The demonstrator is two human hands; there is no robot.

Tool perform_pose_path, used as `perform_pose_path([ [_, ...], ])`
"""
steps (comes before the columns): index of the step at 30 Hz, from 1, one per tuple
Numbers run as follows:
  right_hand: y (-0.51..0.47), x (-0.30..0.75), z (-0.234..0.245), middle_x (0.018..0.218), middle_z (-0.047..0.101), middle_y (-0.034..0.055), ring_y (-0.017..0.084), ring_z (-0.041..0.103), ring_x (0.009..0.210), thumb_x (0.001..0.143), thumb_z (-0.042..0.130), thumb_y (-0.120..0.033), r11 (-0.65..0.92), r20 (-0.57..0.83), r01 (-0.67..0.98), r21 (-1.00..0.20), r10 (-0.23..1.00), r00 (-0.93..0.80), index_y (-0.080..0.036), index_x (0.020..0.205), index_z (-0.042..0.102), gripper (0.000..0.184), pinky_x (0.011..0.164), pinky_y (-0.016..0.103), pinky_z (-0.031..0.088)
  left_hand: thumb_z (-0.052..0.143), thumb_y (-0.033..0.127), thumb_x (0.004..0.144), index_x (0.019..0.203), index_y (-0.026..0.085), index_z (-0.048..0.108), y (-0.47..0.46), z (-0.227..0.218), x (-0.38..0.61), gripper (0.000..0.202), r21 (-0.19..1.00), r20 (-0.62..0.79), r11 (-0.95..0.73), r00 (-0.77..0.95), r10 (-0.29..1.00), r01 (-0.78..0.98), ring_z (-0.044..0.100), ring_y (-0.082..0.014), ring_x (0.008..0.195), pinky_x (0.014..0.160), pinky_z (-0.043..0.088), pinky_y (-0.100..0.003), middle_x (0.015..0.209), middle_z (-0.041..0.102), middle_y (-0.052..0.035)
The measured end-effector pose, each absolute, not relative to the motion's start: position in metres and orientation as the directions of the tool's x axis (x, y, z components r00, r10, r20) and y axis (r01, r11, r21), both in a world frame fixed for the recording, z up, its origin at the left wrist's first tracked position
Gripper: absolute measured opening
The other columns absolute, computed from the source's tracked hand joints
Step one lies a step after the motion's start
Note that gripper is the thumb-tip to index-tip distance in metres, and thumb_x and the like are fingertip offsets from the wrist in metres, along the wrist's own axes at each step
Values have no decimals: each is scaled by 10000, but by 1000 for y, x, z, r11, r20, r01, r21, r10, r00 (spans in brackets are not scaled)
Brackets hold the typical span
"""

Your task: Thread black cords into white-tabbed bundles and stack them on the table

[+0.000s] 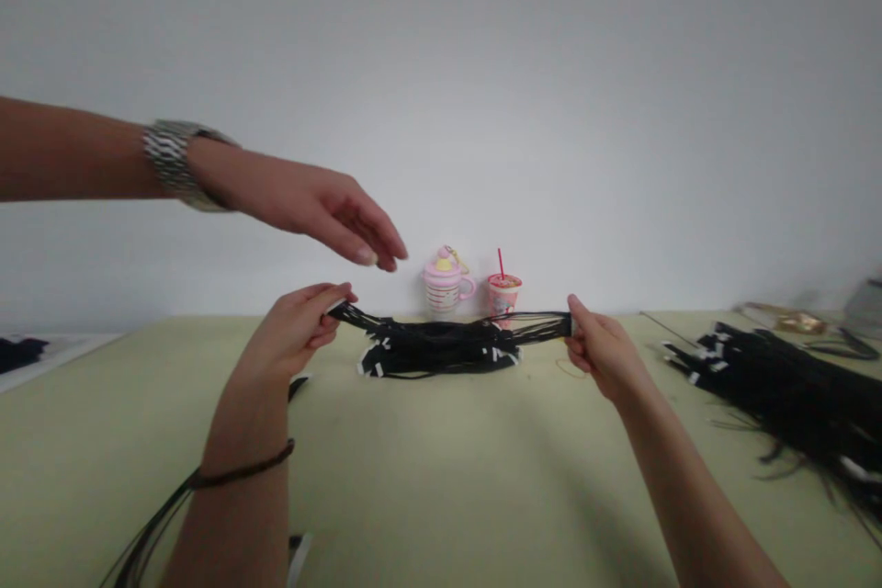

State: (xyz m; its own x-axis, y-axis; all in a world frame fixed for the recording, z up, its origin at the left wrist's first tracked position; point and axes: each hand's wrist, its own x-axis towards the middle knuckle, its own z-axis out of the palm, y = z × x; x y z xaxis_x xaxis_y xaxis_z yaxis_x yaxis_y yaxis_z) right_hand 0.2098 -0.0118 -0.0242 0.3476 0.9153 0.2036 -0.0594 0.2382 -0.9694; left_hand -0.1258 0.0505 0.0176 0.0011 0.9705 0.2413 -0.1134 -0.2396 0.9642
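A bundle of thin black cords (534, 327) is stretched level between my two hands, sagging a little in the middle. My left hand (299, 326) is closed on its left end, where a bit of white shows at the fingertips. The other end is pinched between thumb and fingers of my right hand (603, 349). Behind and under the cords lies a pile of similar black bundles (441, 356) with white-banded ends; where the held bundle stops and the pile begins is hard to make out.
Another person's hand (310, 207), wearing a metal watch (172, 161), reaches in from the left above my left hand. A pink lidded mug (442, 285) and a cup with a red straw (503, 294) stand by the wall. A larger black heap (792, 395) covers the table's right side.
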Motion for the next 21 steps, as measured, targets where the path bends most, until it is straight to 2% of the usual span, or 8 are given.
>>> perform_pose_path([
  [2,-10,208,-25,362,341,-80,17,269,270,669,621,-638,250,214,-52,-967,905,368,-175,516,371,548,274,149,142,611,234,789,696,100,619,53,19,-128,163,958,199,-188,30,980,-216,308,-15,352,319,227,-122,444,394,50],
  [5,-8,206,-27,356,331,-82,15,260,272,683,602,-643,261,225,-45,-964,897,381,-176,517,368,549,277,147,134,485,244,878,744,76,627,56,20,-136,257,901,130,-81,86,988,-426,456,-54,415,362,380,-141,502,512,-7],
  [7,-8,204,-28,356,325,-84,13,256,273,682,598,-649,256,221,-46,-966,901,373,-176,515,365,553,279,147,126,425,157,887,769,69,631,56,20,-143,253,874,134,-72,96,986,-481,533,-72,486,438,467,-157,561,580,-37],
  [10,-9,201,-28,365,330,-86,9,252,277,660,615,-653,241,209,-57,-969,919,336,-175,523,365,557,289,149,124,415,-19,813,816,79,637,52,19,-151,243,872,180,-122,79,981,-475,600,-84,602,567,534,-170,695,664,-59],
  [13,-10,199,-28,378,341,-87,6,260,284,626,640,-658,233,202,-71,-970,932,300,-174,534,363,565,304,148,131,478,-68,762,807,104,642,48,16,-155,242,889,209,-158,76,975,-429,618,-97,654,622,552,-186,744,686,-59],
  [18,-10,196,-27,388,341,-92,5,254,292,569,670,-666,226,192,-100,-969,942,275,-171,556,387,571,317,154,130,523,44,813,717,140,615,46,15,-158,165,918,187,-171,8,982,-358,500,-63,462,407,444,-132,544,586,-8],
  [21,-11,193,-24,407,371,-81,14,286,310,566,678,-651,224,190,-107,-969,945,266,-140,617,484,549,330,157,143,522,155,849,800,147,629,43,20,-162,118,921,129,-122,-6,992,-369,502,-78,476,408,439,-155,564,594,-19],
])
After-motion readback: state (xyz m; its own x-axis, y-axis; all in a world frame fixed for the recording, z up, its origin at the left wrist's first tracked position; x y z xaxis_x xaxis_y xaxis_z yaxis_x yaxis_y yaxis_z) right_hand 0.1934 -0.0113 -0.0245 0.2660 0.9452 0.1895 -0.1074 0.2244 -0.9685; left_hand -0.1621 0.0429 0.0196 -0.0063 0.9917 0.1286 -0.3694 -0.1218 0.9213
